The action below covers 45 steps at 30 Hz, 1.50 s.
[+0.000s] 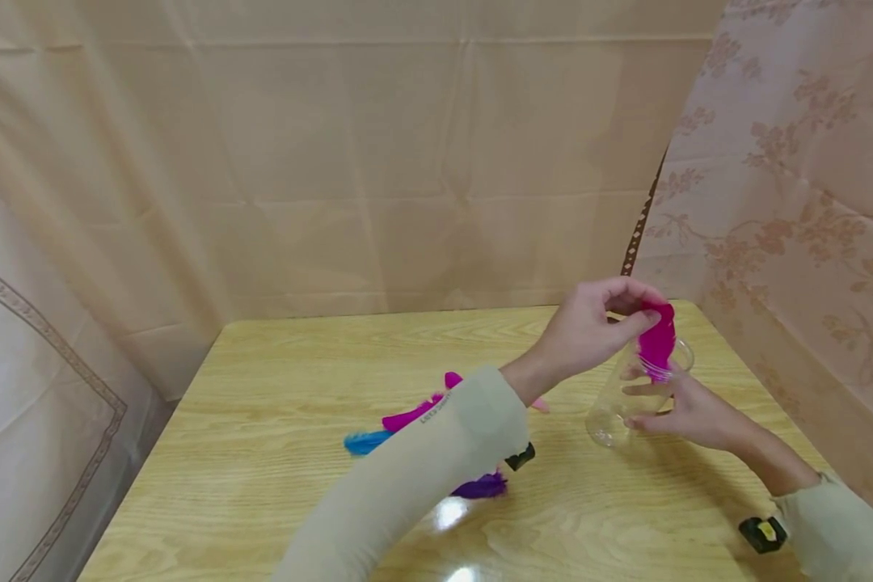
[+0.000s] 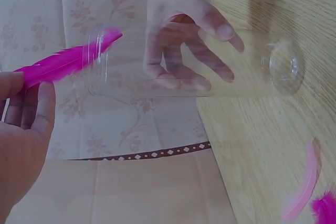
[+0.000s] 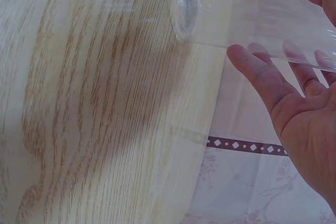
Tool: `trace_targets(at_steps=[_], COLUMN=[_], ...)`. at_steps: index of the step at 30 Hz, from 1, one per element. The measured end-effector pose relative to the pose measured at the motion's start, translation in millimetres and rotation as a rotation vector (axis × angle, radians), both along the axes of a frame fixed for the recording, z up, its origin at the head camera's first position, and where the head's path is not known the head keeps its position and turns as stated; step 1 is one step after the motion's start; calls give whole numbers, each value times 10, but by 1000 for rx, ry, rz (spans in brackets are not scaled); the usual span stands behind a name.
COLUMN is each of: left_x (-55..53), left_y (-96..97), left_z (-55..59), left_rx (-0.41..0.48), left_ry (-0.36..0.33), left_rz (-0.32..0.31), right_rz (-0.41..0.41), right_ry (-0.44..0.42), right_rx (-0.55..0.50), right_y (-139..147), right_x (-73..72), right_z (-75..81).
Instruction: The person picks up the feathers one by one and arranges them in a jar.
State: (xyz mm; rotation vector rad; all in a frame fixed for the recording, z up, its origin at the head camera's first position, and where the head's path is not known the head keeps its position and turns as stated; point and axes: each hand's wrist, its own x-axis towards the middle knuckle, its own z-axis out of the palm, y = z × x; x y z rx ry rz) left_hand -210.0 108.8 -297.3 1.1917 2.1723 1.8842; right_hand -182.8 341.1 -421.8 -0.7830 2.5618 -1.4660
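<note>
My left hand pinches a magenta feather by one end, between thumb and fingers. The feather's tip reaches inside the mouth of a tall clear jar, as the left wrist view shows. Around the side of that jar my right hand curls its fingers and thumb. Transparent walls let the fingers show through. The jar's base is close to the tabletop; whether it touches, I cannot tell.
Left of the jar, partly under my left sleeve, lie magenta, blue and purple feathers. A pale pink feather lies nearer the jar. Cloth curtains hang behind and beside the wooden table.
</note>
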Motion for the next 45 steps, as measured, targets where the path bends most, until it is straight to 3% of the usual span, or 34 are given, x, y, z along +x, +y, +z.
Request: trace_targets(at_steps=[10,17,23,35,40,45], left_x=[-29,-90,-130,-172,-184,-201], left_y=[23,81,151,199,215,239], left_z=[20,-2,-4,125,148,168], left_rx=[-106,-178,-273,-484,-517,-534], left_ry=[2,75,66,46,53,69], left_rz=[-29,-66,-113,-95,-91,-103], right_rz=[14,-9,-42,-27,-23,-21], right_ry=[-67,39,93,107,77,117], right_rx=[-64,58,151,127,95,129], right_y=[6,8,24,37,45,50], right_x=[-8,-21,-16,-35,-38,-47], right_z=[-11,7,12,13,12,10])
